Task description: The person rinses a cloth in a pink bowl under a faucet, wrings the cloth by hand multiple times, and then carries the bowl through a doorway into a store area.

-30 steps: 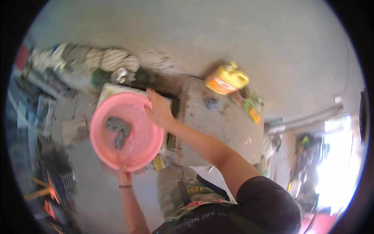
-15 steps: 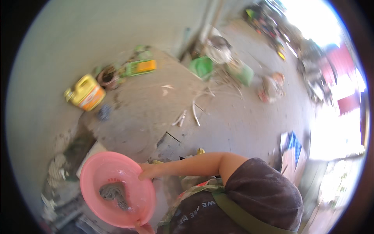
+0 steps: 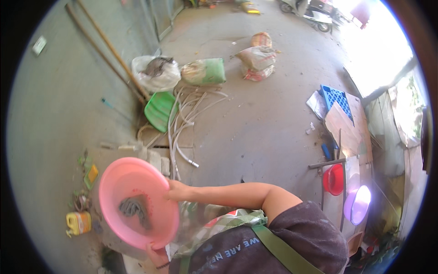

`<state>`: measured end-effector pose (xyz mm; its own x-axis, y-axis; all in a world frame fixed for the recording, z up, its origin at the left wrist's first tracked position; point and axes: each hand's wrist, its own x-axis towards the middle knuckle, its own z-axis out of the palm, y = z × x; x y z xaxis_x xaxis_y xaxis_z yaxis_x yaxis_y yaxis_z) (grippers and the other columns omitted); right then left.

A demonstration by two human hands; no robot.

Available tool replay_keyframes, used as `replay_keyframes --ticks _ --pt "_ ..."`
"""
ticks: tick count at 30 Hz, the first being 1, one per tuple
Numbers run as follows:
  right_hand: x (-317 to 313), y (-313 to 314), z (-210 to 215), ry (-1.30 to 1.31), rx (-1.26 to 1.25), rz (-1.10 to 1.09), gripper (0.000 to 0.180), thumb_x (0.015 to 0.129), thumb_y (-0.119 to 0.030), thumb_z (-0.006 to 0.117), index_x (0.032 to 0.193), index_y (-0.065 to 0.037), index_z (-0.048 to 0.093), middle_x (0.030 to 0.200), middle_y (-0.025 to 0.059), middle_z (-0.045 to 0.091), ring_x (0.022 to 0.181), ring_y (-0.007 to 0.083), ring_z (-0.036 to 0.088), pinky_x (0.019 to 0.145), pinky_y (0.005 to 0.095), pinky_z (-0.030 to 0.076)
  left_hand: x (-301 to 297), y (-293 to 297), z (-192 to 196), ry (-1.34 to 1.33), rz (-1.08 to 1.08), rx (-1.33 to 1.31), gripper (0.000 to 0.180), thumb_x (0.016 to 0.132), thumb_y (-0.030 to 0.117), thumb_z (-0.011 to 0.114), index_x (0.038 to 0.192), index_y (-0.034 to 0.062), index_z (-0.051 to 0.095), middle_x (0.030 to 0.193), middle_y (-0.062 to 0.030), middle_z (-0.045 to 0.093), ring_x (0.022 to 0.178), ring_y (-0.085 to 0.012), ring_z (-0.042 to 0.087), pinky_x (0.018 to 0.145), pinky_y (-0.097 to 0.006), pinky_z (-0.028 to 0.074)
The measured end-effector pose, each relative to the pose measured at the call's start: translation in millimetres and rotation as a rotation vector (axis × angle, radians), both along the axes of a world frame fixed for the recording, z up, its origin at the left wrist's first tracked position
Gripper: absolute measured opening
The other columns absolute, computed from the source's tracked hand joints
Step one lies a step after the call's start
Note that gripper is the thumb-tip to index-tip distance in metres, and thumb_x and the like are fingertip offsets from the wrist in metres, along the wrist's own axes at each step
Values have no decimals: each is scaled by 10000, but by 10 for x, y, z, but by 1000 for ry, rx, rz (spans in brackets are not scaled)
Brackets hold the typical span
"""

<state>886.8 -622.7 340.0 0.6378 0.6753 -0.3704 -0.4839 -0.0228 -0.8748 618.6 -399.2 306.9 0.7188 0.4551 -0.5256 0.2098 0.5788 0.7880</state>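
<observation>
A pink plastic basin [image 3: 112, 192] is held at the lower left in front of me, its inside turned toward the view. Inside it lies a wet-looking, crumpled grey cloth [image 3: 133, 208]. My right hand [image 3: 178, 189] is closed on the rim's right side, the arm reaching across from the right. At the near edge, my left hand [image 3: 156, 255], with a dark band on the wrist, grips the rim. The far fingers of both hands are partly hidden by the basin.
Pale hoses [image 3: 187, 119] lie beside a green dustpan [image 3: 159, 112] and sacks [image 3: 203, 72]. A yellow jug [image 3: 79, 223] stands by the left wall. On the right are a red basin [image 3: 333, 179], a purple basin [image 3: 357, 205] and a blue plastic crate [image 3: 337, 101].
The view has swung to the right, bringing the red and purple basins in. The jug now appears lower left. Both hands still hold the pink basin with the cloth inside.
</observation>
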Motion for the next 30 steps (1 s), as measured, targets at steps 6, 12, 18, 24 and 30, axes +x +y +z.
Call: replay_keyframes --ticks 6,12,18,24,30 --pt "1111 -1553 -2 111 -46 -360 467 743 -105 596 1188 26 542 1038 111 614 937 178 583 806 326 486 2225 -835 -76 51 -165 -115 207 768 107 544 958 24 549 918 -68 573 801 -199 603 657 -340 534" --pt "2239 -2812 -253 134 4 -712 370 752 -91 582 1094 50 571 966 91 622 853 165 601 727 299 495 4517 -1851 -16 57 -586 9 175 777 113 583 929 27 569 805 -41 582 663 -159 594 483 -280 484" --pt "3345 -3846 -165 138 -18 -1097 297 741 -36 537 1020 62 570 931 104 615 786 172 605 679 278 497 6685 -3054 38 3 -921 92 206 831 212 589 832 13 641 758 -33 618 628 -101 574 522 -250 461" --pt "4616 -4944 -35 113 -24 -1361 280 728 -7 504 995 69 549 896 100 595 805 181 590 721 288 482 8738 -4341 298 5 -1250 43 186 815 209 588 857 33 629 731 -31 611 590 -110 563 479 -248 428" --pt "5955 -6054 39 44 -54 -1562 367 703 -11 504 1061 66 524 932 92 571 832 173 560 749 286 456 10516 -5772 351 -47 -1459 80 255 830 229 593 978 21 603 728 -41 604 523 -111 532 434 -246 420"
